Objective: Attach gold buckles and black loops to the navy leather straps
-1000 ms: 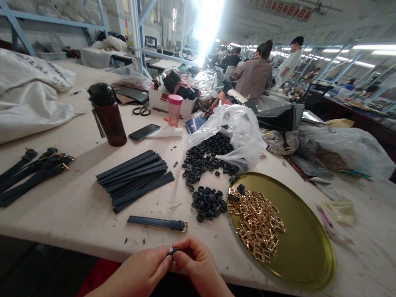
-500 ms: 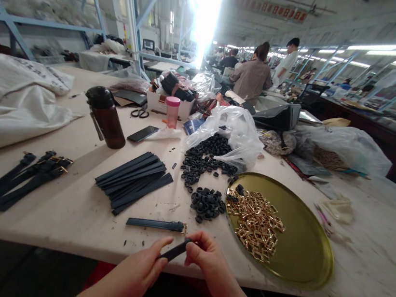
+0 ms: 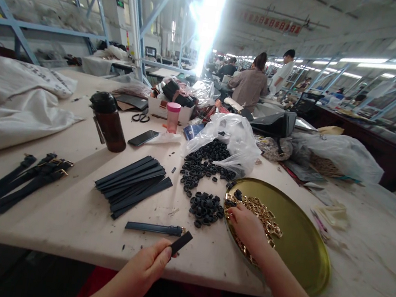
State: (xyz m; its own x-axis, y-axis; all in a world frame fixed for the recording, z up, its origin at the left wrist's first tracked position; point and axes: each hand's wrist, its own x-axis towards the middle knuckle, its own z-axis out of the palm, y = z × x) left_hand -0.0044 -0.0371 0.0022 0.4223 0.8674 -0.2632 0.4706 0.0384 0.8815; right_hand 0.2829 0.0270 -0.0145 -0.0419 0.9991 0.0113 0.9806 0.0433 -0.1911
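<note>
My left hand (image 3: 147, 260) pinches a short dark leather watch strap piece (image 3: 181, 243) near the table's front edge. My right hand (image 3: 247, 230) reaches onto a round brass tray (image 3: 304, 245), its fingers among a heap of gold buckles (image 3: 265, 214). Whether those fingers grip a buckle is hidden. Just above my left hand, a finished dark strap with a gold buckle (image 3: 153, 228) lies flat. Beyond it are a stack of dark strap strips (image 3: 130, 187) and piles of black rubber loops (image 3: 205, 210).
Several buckled straps (image 3: 20, 185) lie at the left, beside a white sack (image 3: 10, 104). A brown bottle (image 3: 108, 122), phone (image 3: 141, 137), scissors (image 3: 141, 117), pink cup (image 3: 172, 117) and plastic bags (image 3: 229, 135) stand further back. Co-workers (image 3: 249, 84) stand beyond.
My right hand has let go of the strap and moved right onto the buckles in the tray. My left hand has moved slightly down and left, keeping the strap piece.
</note>
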